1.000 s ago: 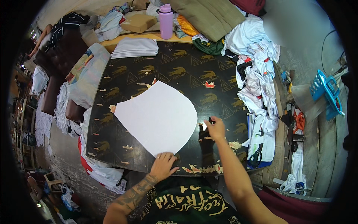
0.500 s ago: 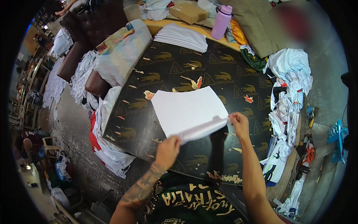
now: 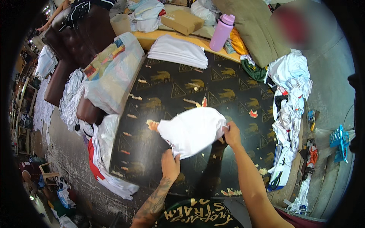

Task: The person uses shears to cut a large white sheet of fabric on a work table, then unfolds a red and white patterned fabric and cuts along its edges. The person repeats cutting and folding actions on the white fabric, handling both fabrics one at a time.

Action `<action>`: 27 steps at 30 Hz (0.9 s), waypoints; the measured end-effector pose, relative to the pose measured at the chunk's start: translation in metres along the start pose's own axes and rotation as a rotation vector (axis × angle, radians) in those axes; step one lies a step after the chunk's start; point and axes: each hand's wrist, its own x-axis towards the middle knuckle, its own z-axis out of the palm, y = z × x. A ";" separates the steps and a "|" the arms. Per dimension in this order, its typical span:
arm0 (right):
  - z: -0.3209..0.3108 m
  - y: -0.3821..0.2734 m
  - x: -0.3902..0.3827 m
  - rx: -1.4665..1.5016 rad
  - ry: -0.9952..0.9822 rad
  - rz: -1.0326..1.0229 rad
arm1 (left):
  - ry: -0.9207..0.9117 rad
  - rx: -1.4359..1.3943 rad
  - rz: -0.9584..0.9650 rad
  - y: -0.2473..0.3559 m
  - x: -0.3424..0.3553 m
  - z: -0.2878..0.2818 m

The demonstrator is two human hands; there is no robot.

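A white fabric piece spans the space between my hands above the dark table. My left hand pinches its near left corner, and my right hand grips its right edge. The cloth bulges upward in the middle, and its near edge is slightly blurred. Beyond it, a stack of folded white fabric pieces lies at the table's far edge. The black tabletop bears gold crocodile prints and worn, peeling patches.
A purple bottle and a cardboard box stand past the far edge. To the left are a filled plastic bag and a brown leather armchair. Heaped white garments line the right side, near a blue plastic object.
The fabric, lying mostly flat with its near edge raised before, is now gathered and bulging. Both hands have shifted nearer to me, still gripping it. My view has tilted slightly.
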 end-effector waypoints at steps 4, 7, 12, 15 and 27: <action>-0.016 -0.045 0.101 0.475 0.054 -0.089 | -0.168 -0.847 -0.194 0.005 0.142 -0.045; -0.029 -0.106 0.202 0.769 0.075 0.027 | -0.147 -0.811 0.157 0.042 0.308 -0.093; -0.031 -0.180 0.320 0.908 0.279 0.042 | -0.112 -0.456 0.374 0.117 0.508 -0.161; 0.006 -0.194 0.361 0.917 0.313 0.031 | -0.134 -0.347 0.337 0.120 0.583 -0.159; 0.025 0.002 0.188 0.272 0.450 0.244 | 0.470 0.286 0.393 -0.033 0.320 -0.038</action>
